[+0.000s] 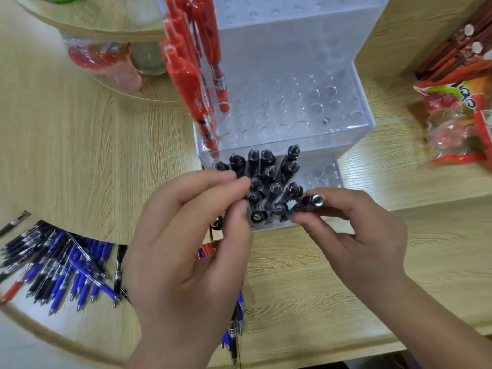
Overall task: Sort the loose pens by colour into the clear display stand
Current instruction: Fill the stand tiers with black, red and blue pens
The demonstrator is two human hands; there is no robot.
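Noted: black pens (269,182) stand bunched on the lowest front step of the clear stand (332,107), in the middle of the desk (306,275); red pens (197,75) fill its left side. The right hand (354,230) pinches a single pen (310,202), black, between thumb and fingertips, just beside the bunch. The left hand (191,235) has fingers curled against the bunch; whether they grip one, cannot tell. Blue pens (66,267) lie loose by the desk's near left edge. Best: part the bunch, find a free hole, lower the pen upright.

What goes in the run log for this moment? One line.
left hand: at black pens, grip unclear | right hand: pinches pen at stand | blue pens: loose
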